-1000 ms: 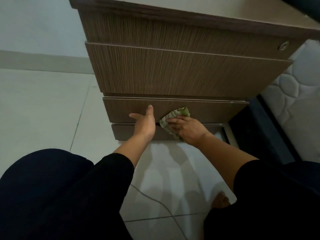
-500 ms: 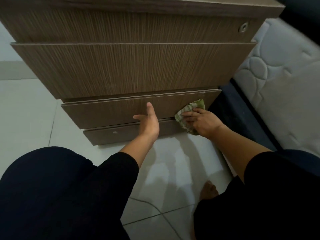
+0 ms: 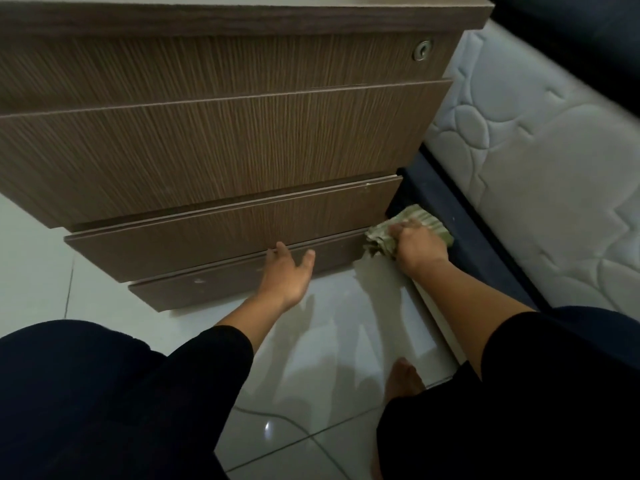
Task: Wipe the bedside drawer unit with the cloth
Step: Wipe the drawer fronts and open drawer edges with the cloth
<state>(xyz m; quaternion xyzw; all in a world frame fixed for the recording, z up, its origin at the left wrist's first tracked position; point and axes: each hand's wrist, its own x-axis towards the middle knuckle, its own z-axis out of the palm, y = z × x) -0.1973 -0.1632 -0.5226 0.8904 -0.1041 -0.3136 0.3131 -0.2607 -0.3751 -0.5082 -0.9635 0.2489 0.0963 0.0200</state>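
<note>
Right hand (image 3: 417, 245) grips the cloth (image 3: 408, 230) at the unit's (image 3: 221, 150) lower right corner; left hand (image 3: 285, 275), fingers loose, touches the bottom drawer (image 3: 214, 251)

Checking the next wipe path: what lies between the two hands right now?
In the head view, only the bare brown front of the drawer unit lies between the left hand and the right hand, which grips the cloth.
</note>
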